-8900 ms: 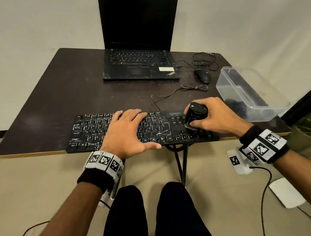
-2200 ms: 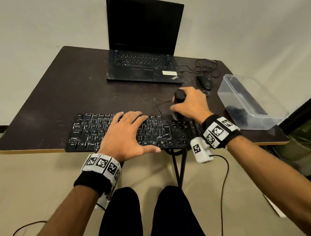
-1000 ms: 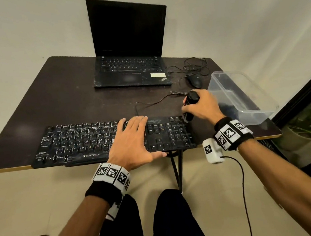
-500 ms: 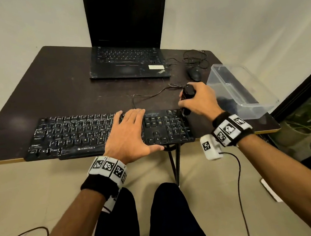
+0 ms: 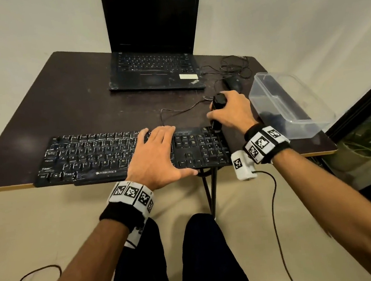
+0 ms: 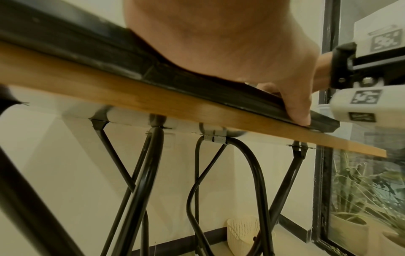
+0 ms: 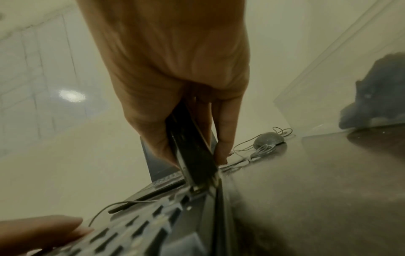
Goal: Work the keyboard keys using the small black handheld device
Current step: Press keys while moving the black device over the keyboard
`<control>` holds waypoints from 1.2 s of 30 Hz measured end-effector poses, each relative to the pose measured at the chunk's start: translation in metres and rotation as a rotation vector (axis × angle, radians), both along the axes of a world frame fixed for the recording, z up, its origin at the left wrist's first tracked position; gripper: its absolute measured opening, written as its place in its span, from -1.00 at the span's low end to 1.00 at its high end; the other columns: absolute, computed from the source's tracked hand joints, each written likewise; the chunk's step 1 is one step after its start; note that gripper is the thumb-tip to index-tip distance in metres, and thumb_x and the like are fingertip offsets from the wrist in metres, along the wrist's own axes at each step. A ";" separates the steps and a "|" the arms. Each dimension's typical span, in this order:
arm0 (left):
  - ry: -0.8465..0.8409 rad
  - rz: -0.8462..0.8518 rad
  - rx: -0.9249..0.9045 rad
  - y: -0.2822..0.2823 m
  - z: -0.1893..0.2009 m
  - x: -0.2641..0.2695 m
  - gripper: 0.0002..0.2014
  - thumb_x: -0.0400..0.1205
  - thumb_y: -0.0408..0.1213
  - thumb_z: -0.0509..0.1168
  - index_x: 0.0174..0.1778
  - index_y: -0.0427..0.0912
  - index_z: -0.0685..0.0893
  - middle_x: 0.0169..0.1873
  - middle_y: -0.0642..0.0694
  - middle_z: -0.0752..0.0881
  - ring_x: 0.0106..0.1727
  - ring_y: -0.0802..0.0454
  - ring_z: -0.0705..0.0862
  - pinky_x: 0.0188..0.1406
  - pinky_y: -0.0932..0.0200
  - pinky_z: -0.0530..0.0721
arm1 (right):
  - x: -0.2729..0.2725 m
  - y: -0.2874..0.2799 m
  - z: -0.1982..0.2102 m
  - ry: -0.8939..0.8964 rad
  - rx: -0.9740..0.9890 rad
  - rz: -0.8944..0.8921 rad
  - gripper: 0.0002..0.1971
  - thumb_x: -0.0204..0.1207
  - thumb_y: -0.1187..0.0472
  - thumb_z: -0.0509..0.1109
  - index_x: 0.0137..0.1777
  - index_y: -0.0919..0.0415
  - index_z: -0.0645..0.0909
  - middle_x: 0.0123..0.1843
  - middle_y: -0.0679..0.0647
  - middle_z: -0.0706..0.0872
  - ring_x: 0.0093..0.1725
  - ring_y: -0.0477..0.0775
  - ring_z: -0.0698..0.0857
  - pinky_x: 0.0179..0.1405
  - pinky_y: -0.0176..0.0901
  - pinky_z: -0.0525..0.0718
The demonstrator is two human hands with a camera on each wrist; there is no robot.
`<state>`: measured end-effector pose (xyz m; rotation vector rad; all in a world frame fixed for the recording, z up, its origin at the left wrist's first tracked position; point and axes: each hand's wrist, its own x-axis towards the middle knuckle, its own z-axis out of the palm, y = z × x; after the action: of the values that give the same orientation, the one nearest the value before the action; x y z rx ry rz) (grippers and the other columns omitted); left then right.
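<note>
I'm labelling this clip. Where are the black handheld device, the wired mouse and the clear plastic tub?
black handheld device (image 5: 219,100), head view, its rounded top.
wired mouse (image 5: 233,84), head view, its back.
clear plastic tub (image 5: 315,115), head view, its right wall.

The keyboard (image 5: 132,153) lies along the near edge of the table (image 5: 77,111). Behind the keyboard, toward the wall, stands the laptop (image 5: 153,51). Right of the keyboard's far end sit the mouse (image 5: 233,84) and the container (image 5: 291,105). On the keyboard's right half rests the left hand (image 5: 156,157); at its far right corner the right hand (image 5: 234,109) holds the handheld device (image 5: 218,103).
</note>
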<state>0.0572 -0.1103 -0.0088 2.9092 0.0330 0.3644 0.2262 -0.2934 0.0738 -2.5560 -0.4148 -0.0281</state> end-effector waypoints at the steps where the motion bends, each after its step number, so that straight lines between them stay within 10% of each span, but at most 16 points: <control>1: -0.008 0.003 0.000 -0.001 -0.001 0.000 0.34 0.26 0.78 0.15 0.78 -0.18 0.29 0.71 -0.04 0.45 0.76 0.02 0.33 0.85 -0.24 0.00 | -0.008 -0.008 0.002 0.009 -0.006 0.011 -0.79 0.35 0.03 0.71 -0.09 0.04 0.80 -0.06 -0.01 0.88 0.12 0.18 0.83 0.14 -0.05 0.72; 8: -0.008 0.009 0.009 -0.002 -0.003 0.002 0.34 0.26 0.77 0.14 0.78 -0.19 0.29 0.70 -0.06 0.45 0.75 -0.01 0.34 0.84 -0.26 0.04 | -0.094 -0.064 -0.004 0.020 -0.005 0.053 -0.83 0.31 0.07 0.71 -0.17 -0.03 0.79 -0.21 -0.16 0.86 -0.07 -0.02 0.81 0.05 -0.04 0.73; 21: -0.010 0.012 0.017 -0.001 -0.004 0.004 0.35 0.27 0.78 0.15 0.78 -0.20 0.28 0.70 -0.07 0.45 0.75 -0.02 0.34 0.83 -0.27 0.04 | -0.109 -0.054 -0.003 -0.059 -0.046 0.056 -0.76 0.18 -0.06 0.58 -0.17 -0.04 0.74 -0.23 -0.11 0.86 -0.07 0.17 0.83 0.03 0.07 0.77; 31: 0.029 0.007 0.064 0.000 -0.003 0.003 0.37 0.27 0.82 -0.01 0.80 -0.19 0.25 0.72 -0.06 0.42 0.76 -0.02 0.32 0.82 -0.28 0.05 | -0.052 -0.010 0.001 -0.045 0.041 0.015 -0.79 0.33 0.01 0.69 -0.07 0.00 0.82 -0.08 -0.09 0.90 0.11 0.11 0.86 0.28 0.13 0.79; 36: 0.032 0.021 0.055 0.000 -0.004 0.005 0.38 0.24 0.80 -0.02 0.81 -0.19 0.22 0.72 -0.06 0.41 0.77 -0.01 0.30 0.83 -0.28 0.03 | -0.108 -0.044 -0.001 -0.009 -0.029 0.110 -0.82 0.28 0.07 0.70 -0.15 -0.07 0.78 -0.20 -0.20 0.87 -0.07 -0.04 0.85 0.10 0.10 0.83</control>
<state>0.0619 -0.1102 -0.0127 2.9716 0.0589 0.3275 0.1184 -0.3374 0.0731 -2.5580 -0.5625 0.0065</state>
